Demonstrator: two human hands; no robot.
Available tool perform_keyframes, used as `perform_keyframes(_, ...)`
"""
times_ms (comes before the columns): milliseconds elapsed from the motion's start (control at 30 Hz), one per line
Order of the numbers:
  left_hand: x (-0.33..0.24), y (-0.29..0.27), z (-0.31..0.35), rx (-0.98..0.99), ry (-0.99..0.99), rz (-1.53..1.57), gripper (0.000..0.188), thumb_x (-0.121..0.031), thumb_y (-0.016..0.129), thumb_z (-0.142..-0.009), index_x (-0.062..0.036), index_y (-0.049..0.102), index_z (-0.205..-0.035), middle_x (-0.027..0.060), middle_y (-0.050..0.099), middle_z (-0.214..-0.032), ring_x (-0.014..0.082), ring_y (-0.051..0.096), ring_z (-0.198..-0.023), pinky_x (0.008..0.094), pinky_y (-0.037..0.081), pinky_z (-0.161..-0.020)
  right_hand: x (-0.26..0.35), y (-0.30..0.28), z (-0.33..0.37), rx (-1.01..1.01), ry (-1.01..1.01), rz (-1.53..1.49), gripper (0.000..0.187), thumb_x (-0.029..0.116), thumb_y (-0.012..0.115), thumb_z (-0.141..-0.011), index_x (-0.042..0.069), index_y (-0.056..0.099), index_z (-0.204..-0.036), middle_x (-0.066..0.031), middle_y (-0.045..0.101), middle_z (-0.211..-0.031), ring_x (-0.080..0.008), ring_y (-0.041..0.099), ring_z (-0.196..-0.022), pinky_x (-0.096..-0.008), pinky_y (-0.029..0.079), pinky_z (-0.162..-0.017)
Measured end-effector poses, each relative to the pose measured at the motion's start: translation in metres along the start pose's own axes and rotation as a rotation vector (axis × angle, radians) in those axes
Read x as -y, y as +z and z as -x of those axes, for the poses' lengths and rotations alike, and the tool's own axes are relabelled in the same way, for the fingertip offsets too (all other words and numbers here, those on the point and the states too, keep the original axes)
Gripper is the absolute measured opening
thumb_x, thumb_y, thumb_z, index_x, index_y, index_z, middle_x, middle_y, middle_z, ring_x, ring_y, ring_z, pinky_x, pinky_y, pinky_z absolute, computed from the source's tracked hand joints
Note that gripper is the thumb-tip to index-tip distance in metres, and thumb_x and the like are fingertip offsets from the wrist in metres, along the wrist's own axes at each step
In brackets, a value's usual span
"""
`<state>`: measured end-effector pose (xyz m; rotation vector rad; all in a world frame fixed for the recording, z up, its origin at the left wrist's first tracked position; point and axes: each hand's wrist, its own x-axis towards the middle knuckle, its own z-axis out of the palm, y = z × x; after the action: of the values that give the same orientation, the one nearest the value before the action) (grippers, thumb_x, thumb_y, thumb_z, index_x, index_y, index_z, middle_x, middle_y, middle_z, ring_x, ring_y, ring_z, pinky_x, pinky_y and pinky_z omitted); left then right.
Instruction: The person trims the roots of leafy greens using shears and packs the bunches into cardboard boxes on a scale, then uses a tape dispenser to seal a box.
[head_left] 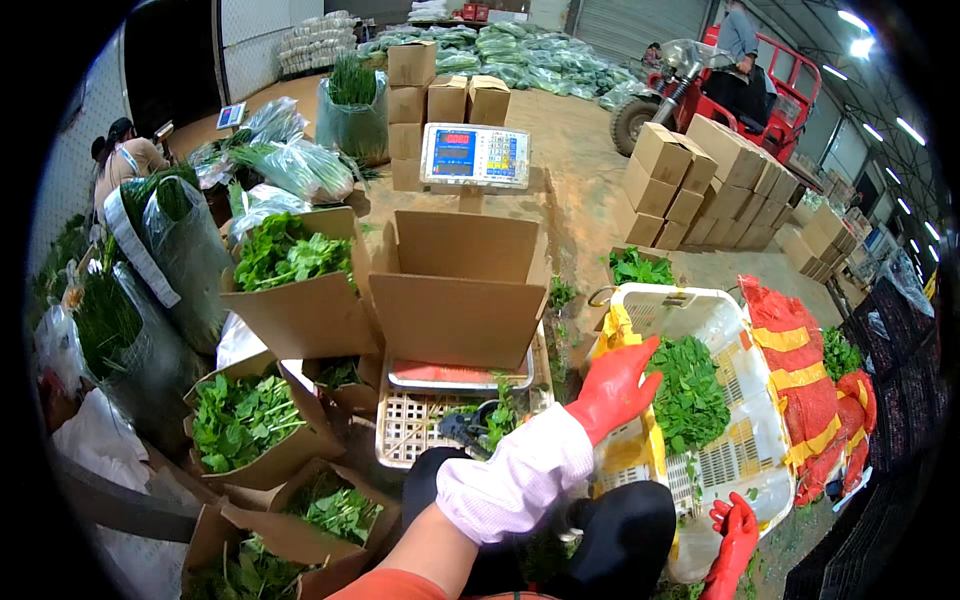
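Note:
My left hand [612, 392], in a red rubber glove with a pale pink sleeve cuff [518, 474], is over the left side of a white plastic crate [745, 455]. Its fingers and thumb are apart, with nothing seen between them. Loose leafy greens [690, 395] are heaped inside the crate, just right of that hand. Yellow tape or sheeting [655, 440] covers part of the crate's left side. By the near right rim, my right hand [735, 530], also red-gloved, has its fingers apart and slightly bent; it appears to hold nothing.
An open cardboard box [455, 330] rests on the scale, below its display [475, 156]. Boxes of greens [245, 420] crowd the left. Red-and-yellow mesh sacks [795, 375] lie right of the crate. Farther back are stacked cartons [660, 185], a red cargo tricycle [770, 110] and two people.

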<state>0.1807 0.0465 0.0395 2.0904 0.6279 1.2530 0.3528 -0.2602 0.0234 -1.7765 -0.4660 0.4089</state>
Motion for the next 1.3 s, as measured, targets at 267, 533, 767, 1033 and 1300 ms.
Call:
perform_keyframes(267,0.065,-0.030,0.044,0.125,-0.283,-0.310,0.061,-0.028,0.064,-0.078,-0.0102,0.044,-0.132,0.0190,0.062,-0.108,0.0350,0.061,-0.091,0.0421,0.049,-0.082,0.045,-0.012,-0.005,0.127,-0.049,0.075,0.037,0.017,0.052,-0.093,-0.003,0.048,-0.125,-0.0136,0.065,-0.104,-0.0168,0.062,-0.090,-0.0245,0.046,-0.076)
perform_keyframes(533,0.041,0.032,0.029,0.218,-0.130,-0.192,0.058,-0.020,0.065,-0.078,-0.0039,0.046,-0.130,0.0215,0.059,-0.113,0.0370,0.058,-0.101,0.0426,0.046,-0.087,0.000,-0.058,-0.139,-0.029,0.150,0.021,0.040,0.017,0.055,-0.088,-0.001,0.049,-0.123,-0.0109,0.066,-0.104,-0.0160,0.063,-0.087,-0.0242,0.046,-0.072)
perform_keyframes(767,0.075,0.095,-0.031,0.085,0.175,-0.244,0.042,-0.005,0.059,-0.079,-0.0034,0.053,-0.121,0.0183,0.060,-0.102,0.0371,0.057,-0.096,0.0427,0.044,-0.086,-0.067,0.037,-0.237,0.179,0.167,0.083,0.044,0.013,0.059,-0.082,-0.002,0.049,-0.123,-0.0120,0.066,-0.102,-0.0164,0.063,-0.084,-0.0267,0.048,-0.070)
perform_keyframes(1033,0.121,0.154,-0.058,0.375,0.121,-0.534,0.042,-0.003,0.047,-0.079,-0.0086,0.055,-0.120,0.0139,0.063,-0.109,0.0387,0.051,-0.114,0.0542,0.022,-0.107,-0.116,0.157,-0.293,0.475,-0.217,0.775,0.027,0.017,0.052,-0.087,0.004,0.061,-0.109,-0.0098,0.065,-0.106,-0.0304,0.061,-0.095,-0.0375,0.049,-0.081)
perform_keyframes(1300,0.127,0.164,-0.058,0.315,0.120,-0.355,0.039,0.002,0.052,-0.078,-0.0099,0.059,-0.114,0.0105,0.064,-0.106,0.0362,0.053,-0.111,0.0546,0.023,-0.107,-0.202,0.181,-0.331,0.270,-0.593,1.071,0.021,0.015,0.054,-0.081,0.001,0.062,-0.095,-0.0137,0.062,-0.075,-0.0297,0.061,-0.080,-0.0421,0.037,-0.099)
